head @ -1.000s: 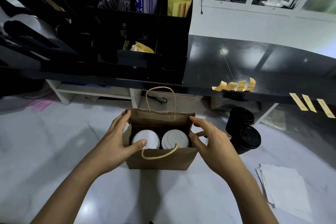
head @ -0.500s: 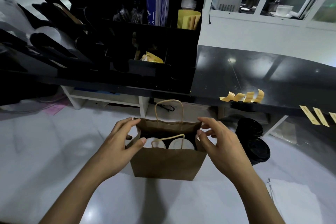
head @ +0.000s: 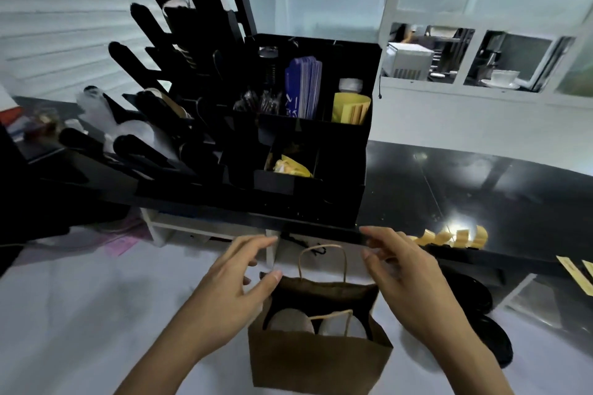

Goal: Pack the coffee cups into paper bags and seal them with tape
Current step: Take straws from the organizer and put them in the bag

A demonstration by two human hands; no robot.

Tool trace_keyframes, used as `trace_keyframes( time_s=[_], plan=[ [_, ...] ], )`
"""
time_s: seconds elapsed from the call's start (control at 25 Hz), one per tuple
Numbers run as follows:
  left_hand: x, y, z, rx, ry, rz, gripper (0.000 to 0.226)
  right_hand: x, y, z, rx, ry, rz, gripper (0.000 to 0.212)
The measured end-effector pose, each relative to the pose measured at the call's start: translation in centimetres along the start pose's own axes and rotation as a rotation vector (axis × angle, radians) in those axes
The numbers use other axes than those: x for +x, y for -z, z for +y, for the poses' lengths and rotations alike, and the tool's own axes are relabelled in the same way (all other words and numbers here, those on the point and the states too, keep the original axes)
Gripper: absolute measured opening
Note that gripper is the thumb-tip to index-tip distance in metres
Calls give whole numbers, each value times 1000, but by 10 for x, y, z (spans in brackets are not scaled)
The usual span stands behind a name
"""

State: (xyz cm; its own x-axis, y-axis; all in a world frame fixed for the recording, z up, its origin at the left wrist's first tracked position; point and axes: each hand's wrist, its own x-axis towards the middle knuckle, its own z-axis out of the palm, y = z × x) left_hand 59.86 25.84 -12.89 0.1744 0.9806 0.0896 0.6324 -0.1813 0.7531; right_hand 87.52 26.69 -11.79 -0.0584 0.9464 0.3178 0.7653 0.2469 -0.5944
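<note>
The bag (head: 316, 362) was matt brown paper; the black ledge (head: 481, 189) gleamed glossy, the white worktop (head: 80, 314) smooth.

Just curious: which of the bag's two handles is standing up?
The far handle, on the paper bag's back wall, stands upright; the near handle droops inward over the cup lids.

Paper bag (head: 316, 359): sits lower in view than 1 s ago, camera having tipped up. Near handle (head: 332, 321), earlier flopped over bag's front, now upright above cup lids (head: 290, 321). Left hand (head: 224, 295) & right hand (head: 414, 295): lifted off bag's side edges, fingers spread (thumb of left near bag's far rim).
</note>
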Motion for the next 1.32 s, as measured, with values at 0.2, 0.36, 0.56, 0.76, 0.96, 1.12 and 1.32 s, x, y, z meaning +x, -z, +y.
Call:
trace_keyframes(
  time_s=[0.2, 0.36, 0.56, 0.76, 0.96, 1.12, 1.32],
  plan=[
    [17, 25, 23, -16, -114, 56, 43, 32, 6, -23, 24, 93, 13, 33],
    [33, 44, 34, -26, -149, 89, 42, 59, 11, -42, 32, 161, 9, 32],
    [54, 66, 45, -7, -184, 176, 40, 98, 14, -65, 52, 227, 23, 30],
    [84, 82, 45, -3, -207, 267, 42, 144, 13, -83, 67, 244, 38, 26],
    [114, 89, 42, -4, -205, 301, 46, 185, 6, -93, 61, 237, 8, 23],
    [139, 92, 38, -5, -199, 308, 48, 221, -2, -95, 42, 227, 5, 21],
    [168, 93, 27, -18, -181, 316, 46, 264, -20, -99, -41, 232, 14, 23]
  ],
)
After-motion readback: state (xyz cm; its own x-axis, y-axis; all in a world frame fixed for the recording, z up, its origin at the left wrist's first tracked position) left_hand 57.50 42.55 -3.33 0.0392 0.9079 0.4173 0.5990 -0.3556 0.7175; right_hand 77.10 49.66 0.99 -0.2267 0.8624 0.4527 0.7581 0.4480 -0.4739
